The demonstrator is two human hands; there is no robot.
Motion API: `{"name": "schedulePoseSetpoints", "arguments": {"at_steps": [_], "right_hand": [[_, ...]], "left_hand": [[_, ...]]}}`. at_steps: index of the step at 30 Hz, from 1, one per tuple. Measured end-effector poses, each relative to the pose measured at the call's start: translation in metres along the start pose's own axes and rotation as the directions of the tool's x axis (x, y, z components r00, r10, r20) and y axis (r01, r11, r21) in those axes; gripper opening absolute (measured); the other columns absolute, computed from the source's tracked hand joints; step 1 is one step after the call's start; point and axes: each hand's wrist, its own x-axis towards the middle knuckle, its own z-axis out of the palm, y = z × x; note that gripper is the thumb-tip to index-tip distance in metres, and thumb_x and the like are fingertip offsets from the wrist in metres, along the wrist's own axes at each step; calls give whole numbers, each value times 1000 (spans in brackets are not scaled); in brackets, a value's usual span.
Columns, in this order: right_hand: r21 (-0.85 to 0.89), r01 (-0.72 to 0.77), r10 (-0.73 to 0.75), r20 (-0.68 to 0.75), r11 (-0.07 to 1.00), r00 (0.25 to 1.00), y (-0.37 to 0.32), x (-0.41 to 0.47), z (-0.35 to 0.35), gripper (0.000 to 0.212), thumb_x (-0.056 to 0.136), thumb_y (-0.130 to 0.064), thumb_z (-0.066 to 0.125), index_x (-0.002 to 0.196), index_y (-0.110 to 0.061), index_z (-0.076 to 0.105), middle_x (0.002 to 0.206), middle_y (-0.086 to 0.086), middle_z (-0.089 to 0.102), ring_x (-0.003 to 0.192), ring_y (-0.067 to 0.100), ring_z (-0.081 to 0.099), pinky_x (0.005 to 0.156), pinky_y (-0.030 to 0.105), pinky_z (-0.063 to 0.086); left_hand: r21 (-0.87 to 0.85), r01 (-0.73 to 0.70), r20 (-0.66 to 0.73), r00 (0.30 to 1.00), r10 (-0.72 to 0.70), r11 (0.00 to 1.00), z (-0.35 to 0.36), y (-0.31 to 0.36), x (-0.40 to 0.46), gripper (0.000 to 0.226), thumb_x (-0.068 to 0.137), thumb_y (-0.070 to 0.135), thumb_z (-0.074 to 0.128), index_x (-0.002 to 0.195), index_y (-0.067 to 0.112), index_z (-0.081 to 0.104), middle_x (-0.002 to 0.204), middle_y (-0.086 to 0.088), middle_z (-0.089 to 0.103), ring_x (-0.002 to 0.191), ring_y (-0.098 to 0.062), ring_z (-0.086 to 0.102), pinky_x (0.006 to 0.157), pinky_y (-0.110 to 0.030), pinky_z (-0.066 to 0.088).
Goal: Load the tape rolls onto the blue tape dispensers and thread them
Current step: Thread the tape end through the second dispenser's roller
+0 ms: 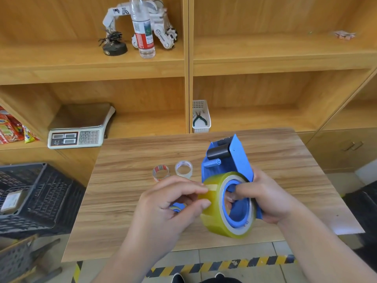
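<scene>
Tape roll (214,219) — a wide yellowish one — sits on the hub of a blue tape dispenser (228,164), held just above the near part of the wooden table (126,166). The roll's open side faces the camera, showing the blue hub inside its pale core. The dispenser's head points away from the person, with a black roller (218,152) near its far end.

The right hand (267,198) grips the dispenser from the right, thumb curled into the blue hub and the other fingers wrapped behind the frame. The left hand (169,203) pinches the loose end of the tape at the roll's left edge between thumb and forefinger, its remaining fingers curled underneath. Something blue and yellow shows under the left hand, too hidden to tell what it is.

Two small clear tape rolls (172,171) stand side by side on the table just beyond the left hand.

Behind the table are wooden shelves — a weighing scale (78,134) on the lower left one, a white basket (202,117) with pliers to the right of the divider, and a plastic bottle (142,31) above. A dark crate (36,193) sits left of the table.
</scene>
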Motion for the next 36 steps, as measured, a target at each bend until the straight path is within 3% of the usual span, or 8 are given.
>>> {"name": "schedulePoseSetpoints", "arguments": {"at_steps": [7,10,15,19,22,24,29,36], "right_hand": [[-16,1,0,83,1000,997,-6,-7,-5,21,53,-6,69,74,-2,67,70,21,58,65,31,55,59,36,50],[-22,9,-7,104,1000,995,-7,-7,-8,25,55,-3,68,79,3,66,75,25,56,70,35,53,59,37,52],[-49,45,-38,149,998,988,-5,-9,-10,17,65,15,55,82,15,55,75,27,57,70,36,54,62,36,53],[-42,55,-48,161,998,986,-3,-10,-10,17,65,14,57,82,9,61,75,25,59,69,36,55,62,36,53],[-53,65,-56,162,996,985,-4,-9,-10,18,66,12,59,84,11,59,75,26,58,70,36,54,62,36,52],[-73,62,-52,136,995,989,-4,-9,-10,17,66,12,58,81,4,63,73,24,58,68,34,54,62,36,52],[-100,51,-52,-3,994,999,0,-10,-13,26,66,11,59,82,-9,64,70,22,59,65,33,56,63,38,49],[-150,36,-58,-144,988,988,5,-16,-17,41,61,6,60,83,-28,69,69,16,59,66,29,54,66,46,43]], "left_hand": [[-104,64,110,993,-53,992,2,6,5,31,75,32,83,106,34,82,116,10,72,78,-9,68,72,-20,56],[-69,69,128,990,-60,995,2,9,6,30,77,24,87,105,33,83,114,10,74,80,-10,70,72,-20,57],[-26,68,102,993,-65,997,3,13,6,9,85,23,80,91,27,85,100,11,77,77,-13,72,64,-17,54],[-24,74,110,991,-71,997,3,15,7,11,82,24,76,88,28,84,98,10,77,75,-15,72,63,-16,53],[49,38,116,992,-43,998,4,11,7,17,88,14,77,89,30,82,98,12,75,76,-15,71,63,-15,53],[79,4,136,991,-15,997,6,9,7,19,91,15,76,95,34,79,104,13,72,78,-15,69,65,-16,51],[92,8,204,979,-26,996,17,5,4,24,91,39,61,115,43,64,117,14,59,89,-19,61,72,-32,54],[96,63,240,967,-85,993,29,-5,9,18,92,37,68,106,44,58,109,11,57,91,-18,58,74,-29,53]]}}
